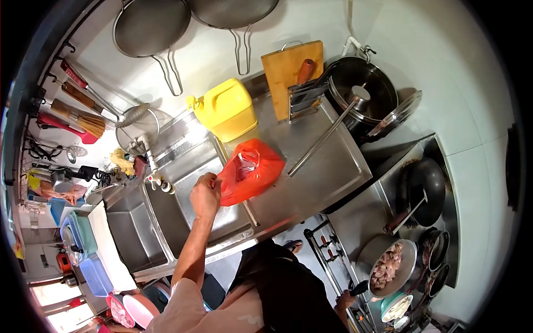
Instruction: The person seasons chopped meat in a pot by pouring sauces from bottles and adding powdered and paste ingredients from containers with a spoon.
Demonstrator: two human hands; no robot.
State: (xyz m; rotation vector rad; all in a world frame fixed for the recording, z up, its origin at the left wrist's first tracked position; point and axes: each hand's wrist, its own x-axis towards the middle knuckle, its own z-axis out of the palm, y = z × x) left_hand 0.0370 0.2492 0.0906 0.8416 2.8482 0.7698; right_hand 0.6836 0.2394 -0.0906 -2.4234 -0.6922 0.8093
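Head-worn view faces forward and down, near the sink counter (336, 164), edges perhaps warped

White tiled walls (472, 100) are rising far and right; steel counter (327, 172) is running across the middle, sink basins (136, 227) are sitting left; steel stove (358, 197) is standing right; pale floor (311, 263) is showing near, beside the stove; bright opening (69, 317) is glowing near left, light is glinting off the counter

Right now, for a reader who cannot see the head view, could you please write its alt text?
A person's left hand grips a red plastic bag at a steel counter; the right hand holds the black handle of a pan of meat pieces. Beyond the bag are a yellow jug and a wooden cutting board.
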